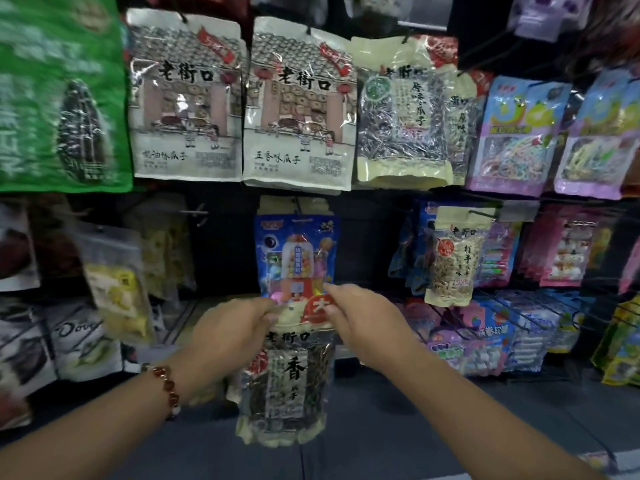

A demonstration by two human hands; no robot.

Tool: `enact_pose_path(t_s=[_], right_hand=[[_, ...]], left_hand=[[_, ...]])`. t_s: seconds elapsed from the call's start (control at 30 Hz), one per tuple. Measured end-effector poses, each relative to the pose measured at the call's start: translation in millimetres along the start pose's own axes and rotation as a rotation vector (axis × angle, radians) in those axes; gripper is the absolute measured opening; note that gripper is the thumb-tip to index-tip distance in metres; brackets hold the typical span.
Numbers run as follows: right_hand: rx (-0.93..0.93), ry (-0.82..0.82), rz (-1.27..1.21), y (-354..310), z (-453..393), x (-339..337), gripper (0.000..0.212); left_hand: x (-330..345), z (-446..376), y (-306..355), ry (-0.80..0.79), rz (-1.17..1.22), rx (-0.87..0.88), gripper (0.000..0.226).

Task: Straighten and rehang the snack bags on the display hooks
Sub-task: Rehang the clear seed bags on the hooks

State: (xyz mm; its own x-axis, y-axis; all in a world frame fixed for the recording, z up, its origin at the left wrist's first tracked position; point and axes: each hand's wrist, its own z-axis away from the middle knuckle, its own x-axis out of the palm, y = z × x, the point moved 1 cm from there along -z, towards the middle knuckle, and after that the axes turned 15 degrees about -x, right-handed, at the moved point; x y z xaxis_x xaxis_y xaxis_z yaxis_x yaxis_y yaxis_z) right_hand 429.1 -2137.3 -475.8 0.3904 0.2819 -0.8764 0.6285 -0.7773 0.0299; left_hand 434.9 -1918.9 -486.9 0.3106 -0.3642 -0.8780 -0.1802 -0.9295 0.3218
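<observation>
Pinching seed bag, hands apparently overlap blue bag.

Both arms reach forward, left hand and right hand close together, fingers curled in a pinch.

open: dark gap left of the blue candy bag, with a bare hook jutting into it | blocked above: row of seed bags hanging edge to edge | right: small nut bag and packed pegs | left: yellow snack bags crowd in
</observation>
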Motion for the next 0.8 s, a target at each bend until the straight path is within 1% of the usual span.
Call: enact_pose_path(t_s=[0.07, 0.27, 0.33, 0.43, 0.53, 0.63, 0.7, 0.73, 0.77, 0.8], right_hand=[[0.047, -0.013, -0.012, 6, -19, 7, 0.045], [0.303, -0.157, -0.092, 34, -50, 47, 0.043], [0.379, -0.163, -0.149, 42, -58, 66, 0.050], [0.494, -0.120, -0.294, 50, -69, 94, 0.074], [0.624, 0.011, -0.466, 57, -75, 116, 0.098], [0.725, 0.165, -0.679, 62, -79, 131, 0.109], [0.778, 0.260, -0.755, 67, -81, 139, 0.106], [0.796, 0.292, -0.744, 70, -82, 142, 0.097], [0.808, 0.311, -0.723, 73, -82, 145, 0.079], [0.811, 0.318, -0.704, 76, -82, 147, 0.057]], left_hand=[[-10, -5, -17, 0.019, 0.014, -0.032, 0.031], [-26, -11, -43, 0.064, 0.016, -0.061, 0.032], [-27, -13, -49, 0.067, 0.029, -0.072, 0.031], [-29, -17, -58, 0.066, 0.044, -0.098, 0.028], [-29, -20, -65, 0.063, 0.065, -0.137, 0.027], [-28, -23, -67, 0.059, 0.090, -0.176, 0.025], [-28, -25, -67, 0.047, 0.102, -0.193, 0.024], [-28, -26, -68, 0.042, 0.101, -0.195, 0.025], [-28, -27, -68, 0.042, 0.097, -0.193, 0.026], [-28, -28, -69, 0.046, 0.093, -0.189, 0.027]])
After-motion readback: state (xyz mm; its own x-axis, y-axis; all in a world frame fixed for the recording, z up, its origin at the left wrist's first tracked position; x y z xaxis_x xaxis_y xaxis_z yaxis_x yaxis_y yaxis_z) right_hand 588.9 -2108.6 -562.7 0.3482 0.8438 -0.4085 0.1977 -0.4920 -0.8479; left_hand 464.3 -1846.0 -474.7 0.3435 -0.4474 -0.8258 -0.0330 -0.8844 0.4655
